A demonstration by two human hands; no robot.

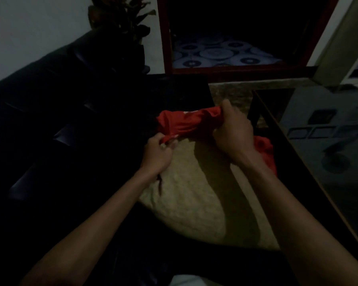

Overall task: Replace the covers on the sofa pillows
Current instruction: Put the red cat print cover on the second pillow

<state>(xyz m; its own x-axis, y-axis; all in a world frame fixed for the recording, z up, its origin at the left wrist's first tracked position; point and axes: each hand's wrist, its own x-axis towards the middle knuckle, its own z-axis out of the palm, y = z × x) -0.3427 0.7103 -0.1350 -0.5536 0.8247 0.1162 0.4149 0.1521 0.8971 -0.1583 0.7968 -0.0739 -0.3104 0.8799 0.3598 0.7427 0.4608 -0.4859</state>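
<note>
Head view, dim light: a bare beige pillow [196,195] lies on the dark sofa [50,124], near the seat's right edge beside a glass-topped counter [327,145]. A bunched red cover [186,122] sits over the pillow's far end. The left hand [158,150] pinches the cover's near-left edge with curled fingers; the right hand [233,131] grips the gathered cloth at its far-right end. The two hands are apart, the cover stretched between them. More red cloth [265,149] shows behind the right wrist.
</note>
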